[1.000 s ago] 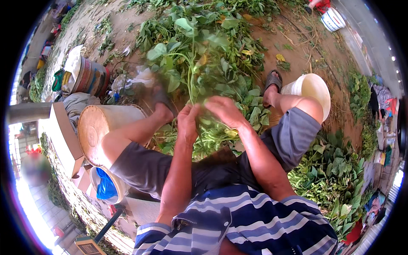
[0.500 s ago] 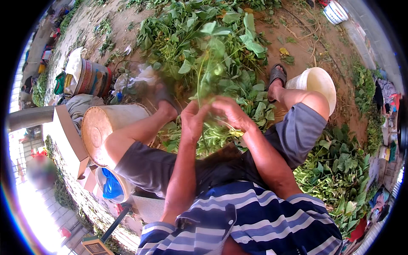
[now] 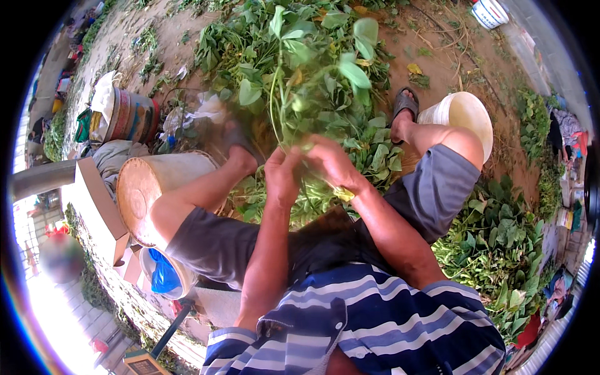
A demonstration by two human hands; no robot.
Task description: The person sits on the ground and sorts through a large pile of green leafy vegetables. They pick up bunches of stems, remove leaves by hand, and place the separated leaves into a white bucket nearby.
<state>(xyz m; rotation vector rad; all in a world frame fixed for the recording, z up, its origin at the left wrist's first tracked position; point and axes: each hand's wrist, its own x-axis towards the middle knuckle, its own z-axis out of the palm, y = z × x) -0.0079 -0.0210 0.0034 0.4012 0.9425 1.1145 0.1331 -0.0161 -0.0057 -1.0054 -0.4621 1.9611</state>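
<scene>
I see the left forearm [image 3: 267,256] and right forearm [image 3: 397,234] slant inward to frame centre: left hand [image 3: 283,174] pinched, right hand [image 3: 333,164] curled, blurred, just beside it.

Leafy green stalk [image 3: 274,103], held aloft

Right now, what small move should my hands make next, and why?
Perhaps hold the leafy stem steady with the left hand and tug with the right hand: the left pinches the stem, and the blurred right is close beside it, its grip unclear.
</scene>
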